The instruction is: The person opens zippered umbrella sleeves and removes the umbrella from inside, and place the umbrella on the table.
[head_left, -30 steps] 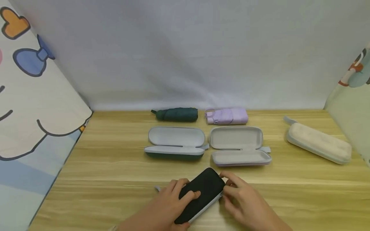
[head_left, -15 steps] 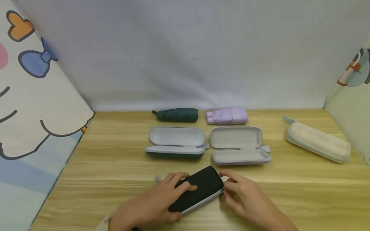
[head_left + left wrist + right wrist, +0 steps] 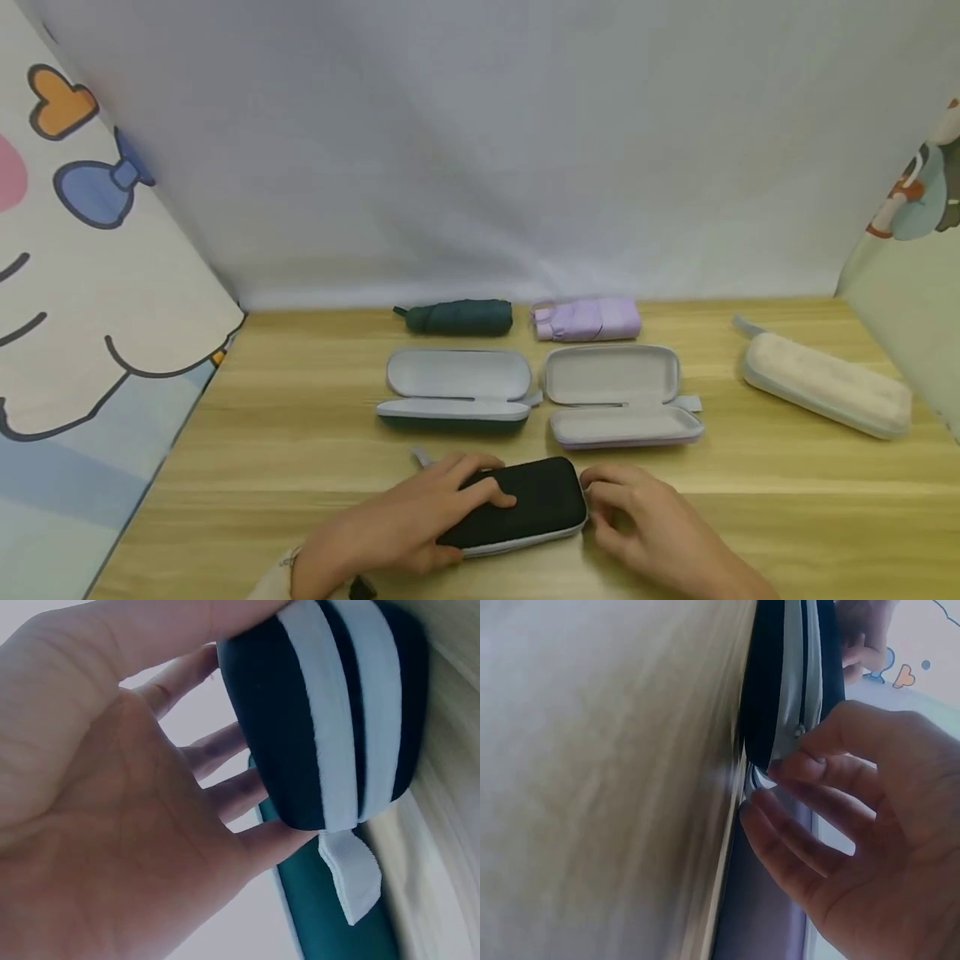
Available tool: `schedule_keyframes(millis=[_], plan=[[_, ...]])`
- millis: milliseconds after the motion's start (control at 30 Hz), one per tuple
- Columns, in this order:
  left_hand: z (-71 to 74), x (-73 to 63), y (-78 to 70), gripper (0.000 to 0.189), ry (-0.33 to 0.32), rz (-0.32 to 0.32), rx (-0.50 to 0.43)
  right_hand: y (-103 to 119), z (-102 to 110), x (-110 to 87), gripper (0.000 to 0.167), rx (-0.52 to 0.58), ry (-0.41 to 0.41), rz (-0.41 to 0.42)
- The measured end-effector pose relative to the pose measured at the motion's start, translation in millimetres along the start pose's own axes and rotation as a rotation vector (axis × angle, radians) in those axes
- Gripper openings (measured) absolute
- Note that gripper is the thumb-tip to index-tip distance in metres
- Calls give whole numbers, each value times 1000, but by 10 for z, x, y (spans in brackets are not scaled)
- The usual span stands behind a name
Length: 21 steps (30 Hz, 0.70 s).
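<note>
A black zippered hard case [image 3: 536, 500] lies at the front middle, its lid down and its grey zipper band along the side. My left hand [image 3: 431, 512] grips its left part, with fingers over the far edge and thumb on the near side. In the left wrist view, the end of the black case [image 3: 277, 720] shows two pale zipper tapes and a grey fabric tab [image 3: 351, 874]. At the right end, my right hand [image 3: 648, 521] pinches the zipper pull. The right wrist view shows the zipper slider [image 3: 800, 730] right at the thumb and fingertips.
Behind stand an open dark green case [image 3: 453, 421] and an open lilac case [image 3: 626, 425], both grey inside. Further back lie a folded dark green umbrella [image 3: 461, 318] and a folded lilac umbrella [image 3: 588, 320]. A closed cream case [image 3: 828, 383] lies at right.
The black case has turned clockwise from a steep diagonal to nearly level. My left hand turned with it, and my right hand has stayed at its right end.
</note>
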<state>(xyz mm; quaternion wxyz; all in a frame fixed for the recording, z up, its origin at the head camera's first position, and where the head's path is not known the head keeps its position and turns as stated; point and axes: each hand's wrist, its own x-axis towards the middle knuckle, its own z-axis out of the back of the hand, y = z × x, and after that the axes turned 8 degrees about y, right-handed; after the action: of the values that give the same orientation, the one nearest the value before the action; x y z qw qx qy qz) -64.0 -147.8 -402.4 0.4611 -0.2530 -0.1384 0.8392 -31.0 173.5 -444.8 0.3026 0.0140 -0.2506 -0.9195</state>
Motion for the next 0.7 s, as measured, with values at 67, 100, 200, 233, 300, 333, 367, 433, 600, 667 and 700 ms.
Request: schedule_keyframes(millis=[67, 100, 200, 233, 300, 333, 367, 433, 600, 667, 700], plan=[[-19, -5, 15, 69, -13, -28, 2, -13, -14, 1, 25, 5, -2, -1], [-25, -7, 21, 70, -20, -40, 2, -20, -17, 4, 26, 10, -3, -2], [-36, -5, 33, 72, -47, -68, 6, -38, -15, 23, 29, 25, -9, -4], [-35, 0, 36, 72, -59, -79, 15, -41, -8, 27, 30, 33, -9, -4], [-30, 8, 38, 73, -81, -98, 32, -46, 3, 30, 34, 42, -13, -10], [-30, 11, 41, 74, -94, -107, 42, -49, 7, 32, 37, 43, -15, -13], [-30, 13, 43, 74, -105, -114, 50, -52, 8, 33, 39, 43, -16, -13], [-36, 18, 47, 76, -126, -125, 66, -59, 10, 33, 45, 46, -19, -15], [-60, 24, 43, 78, -118, -120, 53, -81, -9, 33, 33, 41, -44, 30], [-65, 22, 38, 78, -100, -114, 34, -88, -20, 32, 29, 44, -57, 53], [-65, 22, 36, 79, -95, -112, 25, -93, -24, 33, 28, 50, -64, 60]])
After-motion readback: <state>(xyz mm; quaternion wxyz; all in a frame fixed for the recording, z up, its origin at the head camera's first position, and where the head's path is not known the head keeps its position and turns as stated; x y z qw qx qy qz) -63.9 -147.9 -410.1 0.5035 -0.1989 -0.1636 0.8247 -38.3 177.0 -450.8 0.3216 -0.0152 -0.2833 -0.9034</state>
